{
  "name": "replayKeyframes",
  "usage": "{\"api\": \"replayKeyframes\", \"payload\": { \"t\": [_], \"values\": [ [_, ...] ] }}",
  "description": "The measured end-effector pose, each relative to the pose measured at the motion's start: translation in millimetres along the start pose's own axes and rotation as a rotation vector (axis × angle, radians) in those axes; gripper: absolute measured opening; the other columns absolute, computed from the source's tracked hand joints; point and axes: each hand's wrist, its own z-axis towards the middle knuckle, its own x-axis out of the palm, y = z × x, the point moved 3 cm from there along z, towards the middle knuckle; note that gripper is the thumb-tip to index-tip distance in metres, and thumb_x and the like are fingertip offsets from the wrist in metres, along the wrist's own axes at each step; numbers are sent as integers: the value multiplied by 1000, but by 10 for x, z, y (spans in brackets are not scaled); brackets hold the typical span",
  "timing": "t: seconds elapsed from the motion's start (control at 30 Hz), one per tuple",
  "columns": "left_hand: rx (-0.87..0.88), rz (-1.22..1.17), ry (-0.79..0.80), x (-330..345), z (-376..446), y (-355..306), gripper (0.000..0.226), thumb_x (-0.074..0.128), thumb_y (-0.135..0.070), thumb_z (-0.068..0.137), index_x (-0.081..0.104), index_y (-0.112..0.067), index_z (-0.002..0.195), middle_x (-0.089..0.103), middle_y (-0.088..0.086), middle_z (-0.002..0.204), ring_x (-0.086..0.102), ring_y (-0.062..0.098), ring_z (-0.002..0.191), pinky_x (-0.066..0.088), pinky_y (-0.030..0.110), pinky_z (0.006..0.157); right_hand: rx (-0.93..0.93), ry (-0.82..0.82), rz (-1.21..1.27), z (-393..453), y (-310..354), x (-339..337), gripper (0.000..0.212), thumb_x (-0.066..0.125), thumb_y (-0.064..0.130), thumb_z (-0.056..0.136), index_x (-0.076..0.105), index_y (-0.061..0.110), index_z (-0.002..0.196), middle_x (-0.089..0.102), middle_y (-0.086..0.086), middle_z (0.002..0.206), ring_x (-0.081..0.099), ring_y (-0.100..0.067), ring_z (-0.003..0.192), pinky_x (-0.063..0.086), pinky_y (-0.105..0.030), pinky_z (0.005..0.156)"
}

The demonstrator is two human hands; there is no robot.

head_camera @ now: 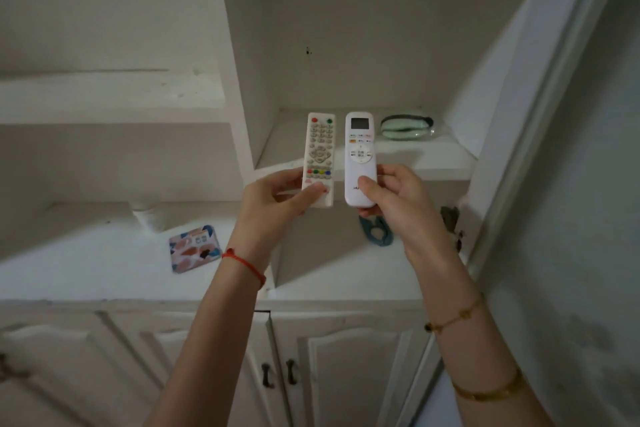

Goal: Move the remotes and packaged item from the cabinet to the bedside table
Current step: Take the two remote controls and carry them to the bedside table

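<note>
While left hand (277, 199) pinches the slim cream TV remote (319, 159) and right hand (394, 199) grips the rounded glossy AC remote (360, 158), clear-wrapped green packet (407, 127) lies on white cabinet shelf (433, 156).

Patterned card (195, 248) on counter (104, 263); blue clip (375, 236) near.

There is a single view, from a wide-angle camera worn on the person's head. It faces forward and slightly down into a white built-in cabinet (346, 45), close enough that both forearms reach up from the bottom edge to mid-frame. The open shelf (415, 152) lies just above centre, the lower worktop (104, 253) crosses the middle, and the cabinet doors (346, 374) fill the bottom. Straight edges bow toward the frame's sides. No second view overlaps.
</note>
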Motion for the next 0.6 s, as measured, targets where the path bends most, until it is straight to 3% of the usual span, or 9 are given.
{"api": "replayKeyframes", "payload": {
  "t": [0.13, 0.23, 0.6],
  "values": [
    [-50, 10, 5, -79, -402, 119, 31, 73, -19, 84, 72, -15, 115, 76, -2, 102, 70, 8, 87, 56, 17, 73, 20, 49, 16, -342, -175, 50, 24, 63, 9, 91, 54, 10, 113, 70, -3, 103, 69, -14, 76, 55, -22, 57],
    [-115, -10, -8, -145, -682, 260, 32, 73, -19, 84, 71, -14, 115, 76, -1, 104, 71, 11, 90, 56, 16, 72, 63, 101, -12, -569, -327, 110, 29, 64, 12, 91, 55, 10, 118, 70, -3, 107, 71, -15, 86, 55, -25, 63],
    [-277, -87, -119, -512, -1440, 614, 32, 74, -18, 82, 69, -15, 113, 76, -1, 101, 72, 4, 81, 53, 13, 66, 184, 218, -53, -1238, -648, 429, 30, 64, 16, 91, 55, 17, 119, 70, 2, 113, 71, -12, 94, 60, -34, 78]
  ]
}}
